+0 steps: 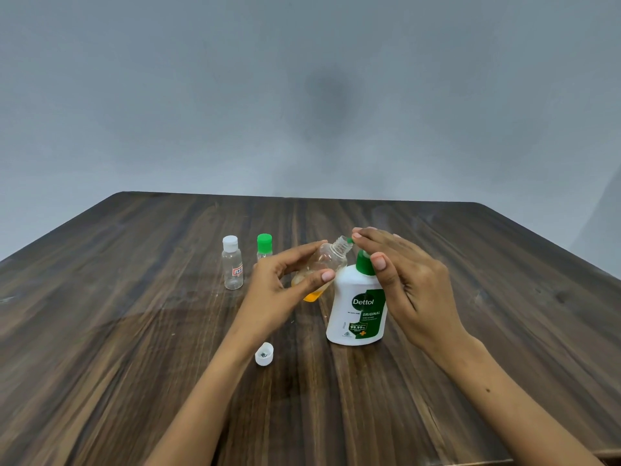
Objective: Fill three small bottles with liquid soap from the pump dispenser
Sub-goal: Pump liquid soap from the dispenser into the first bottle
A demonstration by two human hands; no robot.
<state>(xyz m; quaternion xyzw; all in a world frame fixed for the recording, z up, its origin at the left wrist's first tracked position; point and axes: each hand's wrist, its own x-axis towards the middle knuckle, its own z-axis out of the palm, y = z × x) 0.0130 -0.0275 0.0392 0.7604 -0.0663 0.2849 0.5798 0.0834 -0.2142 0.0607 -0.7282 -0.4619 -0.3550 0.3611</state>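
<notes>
— Holding anything? — Left hand [285, 280] grips the open small bottle [322, 267], tilted at the nozzle; right hand [400, 264] fingers straight, pressing the pump dispenser [356, 311] on the desk [134, 331].

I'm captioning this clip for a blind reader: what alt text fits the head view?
A left hand holds a tilted open small bottle at the nozzle of a Dettol pump dispenser, right hand flat on the pump. Two capped bottles and a loose white cap sit on the wooden table.
</notes>
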